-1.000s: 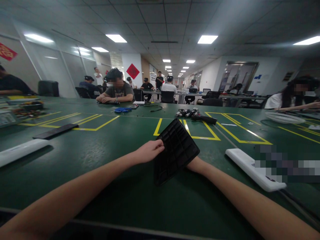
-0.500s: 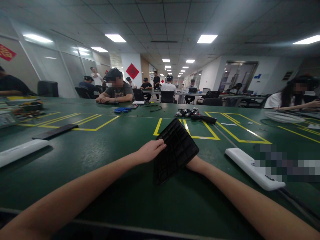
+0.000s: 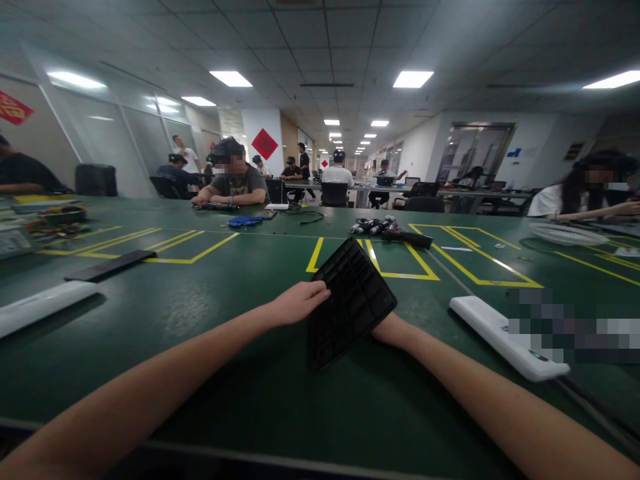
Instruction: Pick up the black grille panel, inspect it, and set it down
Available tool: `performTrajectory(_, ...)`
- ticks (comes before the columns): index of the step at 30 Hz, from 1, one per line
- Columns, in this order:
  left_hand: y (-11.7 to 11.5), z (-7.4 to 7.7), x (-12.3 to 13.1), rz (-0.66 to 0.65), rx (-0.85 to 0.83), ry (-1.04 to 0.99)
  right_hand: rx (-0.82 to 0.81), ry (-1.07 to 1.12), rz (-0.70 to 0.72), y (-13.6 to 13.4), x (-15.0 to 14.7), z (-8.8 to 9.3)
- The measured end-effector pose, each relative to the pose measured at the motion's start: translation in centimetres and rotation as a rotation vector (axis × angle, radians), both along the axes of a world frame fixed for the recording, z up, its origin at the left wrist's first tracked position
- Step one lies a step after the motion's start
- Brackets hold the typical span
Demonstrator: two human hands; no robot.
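A flat black plastic tray [image 3: 353, 303] with a grid of shallow compartments is held up tilted above the green table [image 3: 240, 393]. My left hand [image 3: 303, 301] grips its left edge, with the fingers closed over the gridded face. Behind the lower right edge is my right hand [image 3: 389, 328]; its fingers are hidden by the tray. I cannot make out anything lying in the compartments.
A white power strip [image 3: 505, 339] lies to the right, another white bar [image 3: 45, 303] to the left beside a dark flat bar [image 3: 111, 265]. Beyond the tray are bundled black cables [image 3: 373, 225] and a blue item [image 3: 245, 221]. A person [image 3: 235, 177] sits opposite.
The tray and both hands stay almost where they were. In the background, a standing person has shifted slightly left.
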State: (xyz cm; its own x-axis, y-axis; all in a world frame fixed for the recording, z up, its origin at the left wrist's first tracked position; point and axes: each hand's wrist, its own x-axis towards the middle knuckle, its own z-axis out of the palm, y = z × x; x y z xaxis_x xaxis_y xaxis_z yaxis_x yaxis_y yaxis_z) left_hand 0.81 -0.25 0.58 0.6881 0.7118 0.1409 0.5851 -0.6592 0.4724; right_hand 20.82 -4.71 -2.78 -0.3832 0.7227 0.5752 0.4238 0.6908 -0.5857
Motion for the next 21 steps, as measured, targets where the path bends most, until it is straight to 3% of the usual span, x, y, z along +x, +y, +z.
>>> performTrajectory(16, -0.29, 0.43, 0.01, 0.069, 0.008, -0.004, -0.005, -0.024, 0.012, -0.08, -0.09, 0.27)
performTrajectory(21, -0.40, 0.64, -0.19, 0.005, -0.035, -0.064, -0.003, -0.014, 0.002, -0.04, -0.17, 0.19)
